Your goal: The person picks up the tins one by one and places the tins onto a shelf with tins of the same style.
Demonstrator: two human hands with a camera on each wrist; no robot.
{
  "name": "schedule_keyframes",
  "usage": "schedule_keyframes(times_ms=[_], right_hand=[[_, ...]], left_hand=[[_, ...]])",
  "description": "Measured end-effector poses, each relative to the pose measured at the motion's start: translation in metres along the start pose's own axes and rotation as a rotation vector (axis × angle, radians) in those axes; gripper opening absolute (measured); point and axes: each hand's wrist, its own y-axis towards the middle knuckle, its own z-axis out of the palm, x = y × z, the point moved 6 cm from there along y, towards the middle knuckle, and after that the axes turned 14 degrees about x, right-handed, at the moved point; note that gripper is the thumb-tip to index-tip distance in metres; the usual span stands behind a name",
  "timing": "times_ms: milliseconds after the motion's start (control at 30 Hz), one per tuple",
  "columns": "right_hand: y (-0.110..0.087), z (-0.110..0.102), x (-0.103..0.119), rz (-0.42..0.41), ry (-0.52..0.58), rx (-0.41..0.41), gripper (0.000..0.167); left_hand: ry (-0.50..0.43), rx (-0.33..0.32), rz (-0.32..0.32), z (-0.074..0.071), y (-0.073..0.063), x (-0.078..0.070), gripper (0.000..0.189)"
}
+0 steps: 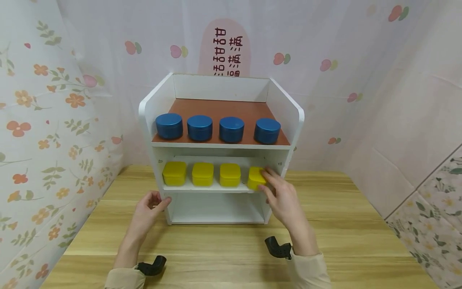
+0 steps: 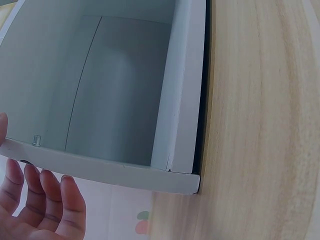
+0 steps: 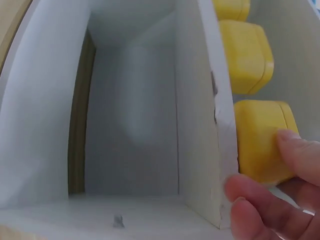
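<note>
A white shelf unit (image 1: 216, 192) stands on the table, with yellow boxes on its middle board. My right hand (image 1: 283, 196) grips the rightmost yellow box (image 1: 255, 178), which is slightly turned at the board's right end. In the right wrist view the thumb (image 3: 302, 157) presses that box's face, and other fingers are round its side, partly out of sight. My left hand (image 1: 148, 208) holds the edge of the unit's left side panel (image 2: 100, 167). Its thumb is on the inner side and its fingers (image 2: 72, 205) are outside.
Several blue round tins (image 1: 231, 129) line the front of the brown top board (image 1: 220, 108). More yellow boxes (image 1: 203, 174) stand left of the held one. The lower compartment has a white floor (image 1: 218, 216). Patterned curtains (image 1: 325, 100) hang behind the wooden table (image 1: 202, 257).
</note>
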Motion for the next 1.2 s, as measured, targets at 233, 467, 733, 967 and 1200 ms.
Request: schedule_keyframes(times_ms=[233, 467, 733, 967, 1200], right_hand=[[0.008, 0.001, 0.001, -0.01, -0.056, 0.1, 0.043], [0.013, 0.002, 0.002, 0.049, -0.035, 0.196, 0.042], [0.013, 0.001, 0.0, 0.081, -0.025, 0.207, 0.043], [0.003, -0.007, 0.005, 0.066, -0.094, 0.119, 0.062], [-0.015, -0.025, 0.02, -0.009, -0.098, -0.053, 0.055]], left_hand=[[0.001, -0.007, -0.004, -0.003, -0.002, 0.001, 0.032], [0.006, -0.016, -0.016, -0.006, -0.004, 0.002, 0.032], [-0.006, -0.008, -0.021, -0.004, -0.002, 0.003, 0.034], [-0.019, 0.006, -0.034, 0.0, 0.002, 0.002, 0.034], [0.0, 0.019, -0.027, -0.004, 0.0, -0.002, 0.035]])
